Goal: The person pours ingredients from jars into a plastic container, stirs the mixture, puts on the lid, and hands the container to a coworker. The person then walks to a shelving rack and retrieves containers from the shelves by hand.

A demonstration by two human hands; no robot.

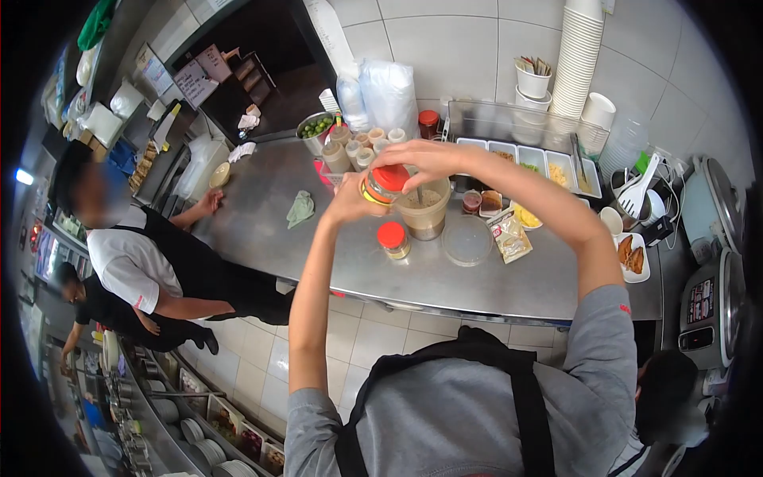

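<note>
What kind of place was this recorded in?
Likely a restaurant or food-stall kitchen: a stainless steel counter, a tall stack of disposable cups, and a co-worker in a dark apron.

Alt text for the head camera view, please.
A person's left hand holds a clear jar above a stainless-steel counter while the right hand grips its red lid. A second red-lidded jar and a translucent plastic tub stand below; a co-worker in a black apron stands left.
</note>
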